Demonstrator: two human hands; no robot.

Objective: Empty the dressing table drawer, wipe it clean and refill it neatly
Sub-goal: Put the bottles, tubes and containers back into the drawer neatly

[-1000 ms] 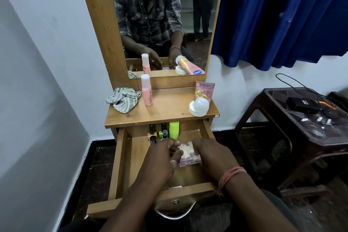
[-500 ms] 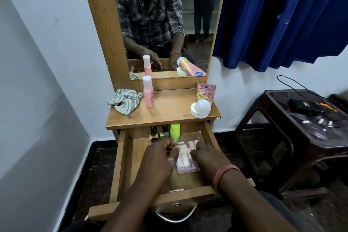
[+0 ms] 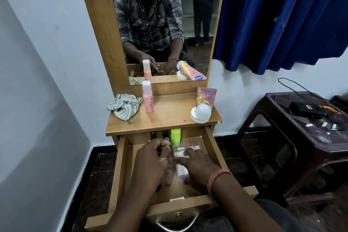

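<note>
The wooden drawer (image 3: 212,149) of the dressing table is pulled out, and both my hands are inside it. A clear pouch (image 3: 179,153) of small pale tubes lies on the drawer floor. My left hand (image 3: 150,165) is curled at the pouch's left edge, with a small pink bottle (image 3: 168,176) lying just under it. My right hand (image 3: 197,167) rests flat on the pouch with its fingers spread. At the drawer's back stand a green bottle (image 3: 175,136) and two small dark bottles (image 3: 153,134).
The table top holds a striped cloth (image 3: 123,105), a pink bottle (image 3: 147,99), a pink tube (image 3: 205,98) and a white round jar (image 3: 199,116) under the mirror (image 3: 195,24). A dark side table (image 3: 282,111) with a black box and cables stands right. A blue curtain hangs above it.
Both hands have carried the clear pouch from the drawer's middle towards the back and set it flat. My right hand has spread out on top of it.
</note>
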